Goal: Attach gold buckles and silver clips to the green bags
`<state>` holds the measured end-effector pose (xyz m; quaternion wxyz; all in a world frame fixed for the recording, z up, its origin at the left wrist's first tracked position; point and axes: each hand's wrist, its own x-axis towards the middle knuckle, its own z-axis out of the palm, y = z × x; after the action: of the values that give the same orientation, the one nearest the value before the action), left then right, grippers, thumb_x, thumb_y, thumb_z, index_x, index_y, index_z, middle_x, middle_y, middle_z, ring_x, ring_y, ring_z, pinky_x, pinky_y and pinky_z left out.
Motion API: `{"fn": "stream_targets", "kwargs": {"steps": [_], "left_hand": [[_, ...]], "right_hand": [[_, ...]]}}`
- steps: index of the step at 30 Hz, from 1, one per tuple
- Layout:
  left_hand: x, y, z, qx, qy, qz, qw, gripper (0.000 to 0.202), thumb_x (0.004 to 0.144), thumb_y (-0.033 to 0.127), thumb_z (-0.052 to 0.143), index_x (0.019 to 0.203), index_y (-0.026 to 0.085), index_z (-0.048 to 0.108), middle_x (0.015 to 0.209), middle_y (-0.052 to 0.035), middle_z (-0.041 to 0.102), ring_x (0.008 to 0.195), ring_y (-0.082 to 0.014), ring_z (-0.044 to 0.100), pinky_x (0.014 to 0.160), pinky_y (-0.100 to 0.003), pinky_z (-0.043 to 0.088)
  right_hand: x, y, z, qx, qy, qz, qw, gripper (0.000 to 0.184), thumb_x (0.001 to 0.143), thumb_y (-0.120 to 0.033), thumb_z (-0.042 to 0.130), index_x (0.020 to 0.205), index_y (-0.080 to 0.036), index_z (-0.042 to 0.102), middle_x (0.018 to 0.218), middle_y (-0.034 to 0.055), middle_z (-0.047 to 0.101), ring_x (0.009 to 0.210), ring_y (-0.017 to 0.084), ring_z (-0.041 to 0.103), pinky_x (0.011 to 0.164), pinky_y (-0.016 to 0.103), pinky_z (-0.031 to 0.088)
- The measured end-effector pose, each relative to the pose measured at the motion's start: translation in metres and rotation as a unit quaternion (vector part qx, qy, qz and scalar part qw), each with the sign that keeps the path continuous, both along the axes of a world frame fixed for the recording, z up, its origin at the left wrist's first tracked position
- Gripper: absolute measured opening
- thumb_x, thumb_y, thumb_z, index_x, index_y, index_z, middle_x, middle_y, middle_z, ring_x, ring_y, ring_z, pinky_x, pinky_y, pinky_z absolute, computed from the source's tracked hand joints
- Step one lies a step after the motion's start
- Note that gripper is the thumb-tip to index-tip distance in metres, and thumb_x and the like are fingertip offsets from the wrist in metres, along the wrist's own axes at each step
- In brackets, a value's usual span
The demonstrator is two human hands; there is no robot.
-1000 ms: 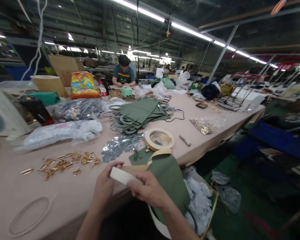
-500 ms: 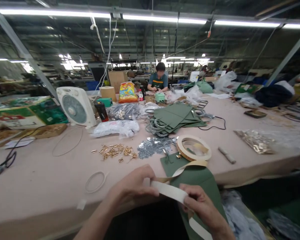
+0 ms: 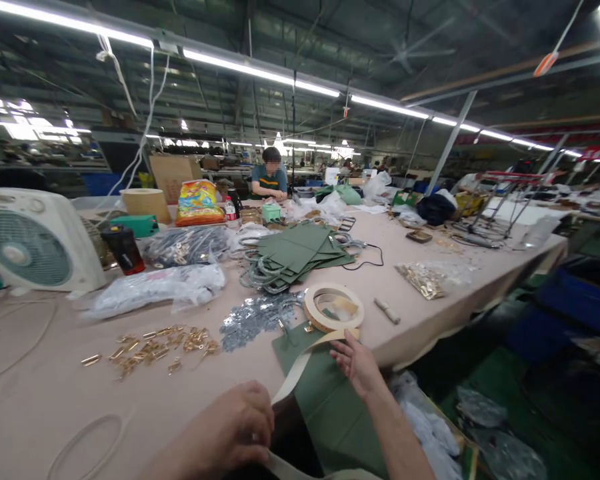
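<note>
My left hand (image 3: 233, 430) is curled at the table's near edge, pinching the near end of a cream tape strip (image 3: 300, 367). That strip runs up over a green fabric piece (image 3: 325, 393) to a tape roll (image 3: 334, 307) lying flat on the table. My right hand (image 3: 357, 360) rests on the green fabric just below the roll, its fingers spread and touching the strip. Small gold metal fittings (image 3: 155, 343) lie scattered to the left, with a heap of silver metal parts (image 3: 257, 313) beside them.
A stack of green fabric pieces (image 3: 300, 250) with cord handles sits mid-table. Plastic bags of parts (image 3: 155, 287), a white fan (image 3: 35, 243), a bag of gold hardware (image 3: 427, 277) and a small tool (image 3: 387, 311) lie around. A person (image 3: 270, 177) works at the far end.
My right hand let go of the tape strip and moved forward onto the green fabric near the roll. My left hand dropped lower, keeping the strip's end. The view swung right again.
</note>
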<state>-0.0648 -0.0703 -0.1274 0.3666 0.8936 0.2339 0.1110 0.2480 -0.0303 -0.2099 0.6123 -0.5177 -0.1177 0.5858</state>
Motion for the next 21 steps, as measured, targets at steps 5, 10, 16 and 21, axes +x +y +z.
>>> {"fn": "stream_targets", "kwargs": {"steps": [5,10,16,21], "left_hand": [[0.013,-0.007,-0.017,0.005,-0.021,-0.034,0.999,0.032,0.089,0.049,0.076,0.07,0.024,0.071,0.081,0.0001,0.077,0.091,-0.0181,0.067,0.085,-0.027,0.049],[0.024,0.006,-0.007,-0.009,-0.029,-0.023,0.999,0.028,0.095,0.051,0.066,0.089,0.026,0.076,0.094,-0.0022,0.077,0.092,-0.018,0.07,0.086,-0.025,0.053],[0.073,0.047,0.008,0.063,-0.041,0.097,0.992,0.027,0.099,0.029,0.058,0.124,0.028,0.068,0.127,-0.0044,0.07,0.119,-0.0214,0.064,0.106,-0.033,0.048],[0.142,0.085,-0.004,0.126,-0.102,0.123,0.979,0.036,0.098,0.014,0.046,0.127,0.026,0.065,0.129,-0.0061,0.068,0.123,-0.0216,0.06,0.11,-0.036,0.046]], "right_hand": [[0.004,0.026,-0.008,-0.003,0.139,-0.127,0.982,0.03,0.089,-0.035,0.079,0.083,-0.02,0.054,0.056,-0.0089,0.059,0.038,0.003,0.053,0.03,0.006,0.029],[0.016,0.03,-0.01,0.03,0.157,-0.143,0.977,0.035,0.086,-0.027,0.079,0.076,-0.022,0.045,0.048,-0.0154,0.042,0.03,0.001,0.035,0.028,0.007,0.022],[0.025,0.016,-0.015,0.099,0.148,-0.169,0.969,0.017,0.076,-0.02,0.076,0.082,-0.02,0.061,0.061,-0.0067,0.065,0.049,0.009,0.062,0.043,0.015,0.05],[0.026,0.001,-0.014,0.12,0.192,-0.134,0.965,0.02,0.07,-0.015,0.072,0.09,-0.014,0.072,0.082,0.0036,0.079,0.07,0.016,0.074,0.064,0.023,0.062]]}}
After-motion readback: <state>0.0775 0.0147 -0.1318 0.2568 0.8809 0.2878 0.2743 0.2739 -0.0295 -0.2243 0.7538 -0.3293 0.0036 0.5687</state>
